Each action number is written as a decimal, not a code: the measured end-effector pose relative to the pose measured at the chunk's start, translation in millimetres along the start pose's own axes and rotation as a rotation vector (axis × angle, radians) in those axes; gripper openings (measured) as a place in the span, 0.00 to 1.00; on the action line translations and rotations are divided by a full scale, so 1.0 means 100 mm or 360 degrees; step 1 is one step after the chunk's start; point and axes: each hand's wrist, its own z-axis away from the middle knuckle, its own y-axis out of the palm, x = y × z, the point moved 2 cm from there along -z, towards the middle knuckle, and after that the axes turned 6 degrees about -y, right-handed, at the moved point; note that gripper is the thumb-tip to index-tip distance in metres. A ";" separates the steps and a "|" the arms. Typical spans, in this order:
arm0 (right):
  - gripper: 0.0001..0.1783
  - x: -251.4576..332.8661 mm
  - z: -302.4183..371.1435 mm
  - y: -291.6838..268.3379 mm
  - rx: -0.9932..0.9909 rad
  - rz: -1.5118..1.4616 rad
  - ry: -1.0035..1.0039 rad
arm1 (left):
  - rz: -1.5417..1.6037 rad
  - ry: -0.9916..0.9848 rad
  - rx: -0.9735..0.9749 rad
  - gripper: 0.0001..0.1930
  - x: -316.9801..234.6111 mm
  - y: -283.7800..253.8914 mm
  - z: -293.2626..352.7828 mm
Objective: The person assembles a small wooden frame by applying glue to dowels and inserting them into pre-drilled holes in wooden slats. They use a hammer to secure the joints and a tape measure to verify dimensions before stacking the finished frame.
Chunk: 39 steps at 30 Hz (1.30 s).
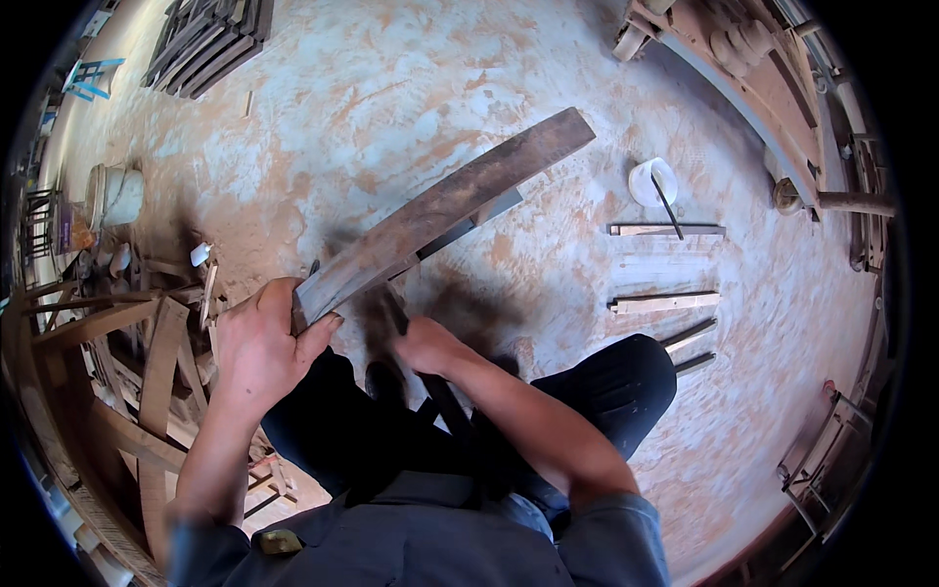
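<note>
Board [445, 205] first: it slants out over the floor [323, 98], its near end in the grip of the seated person's left hand and its far end pointing away to the right. Leftmost from where I stand are a blue stool [93, 80], a white bucket [122, 196] and a wooden frame [161, 362], with scraps around it; farther off lies a stack of dark frames [210, 47]. Next comes the left hand [259, 338], clamped on the board, thumb along the near side, most fingers hidden. Right of it, the right hand [425, 347] is closed round a dark bar [448, 406] between the knees. Some dark flat piece [504, 203] shows under the board; I can't tell whether they touch. Over to the right, a white pail [646, 186] has a dark stick [669, 210] leaning out, near two pale strips [665, 302] lying apart. Beyond, at the far right, stands a big bench [743, 93].
</note>
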 end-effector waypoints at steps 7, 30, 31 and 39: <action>0.27 0.08 -0.40 0.11 -0.0407 -0.0197 0.0142 | -0.0020 0.0062 -0.0028 0.24 0.00 0.01 -0.01; 0.29 -0.06 -0.24 0.02 -0.0370 -0.0167 0.0237 | 0.0011 0.0044 -0.0017 0.24 0.00 0.03 0.01; 0.28 -0.08 -0.25 0.04 -0.0362 -0.0136 0.0219 | 0.0037 0.0001 0.0024 0.23 -0.01 0.02 0.00; 0.21 0.21 0.31 -0.24 0.0050 -0.0087 0.0029 | 0.0011 0.0028 -0.0009 0.24 -0.01 0.02 -0.02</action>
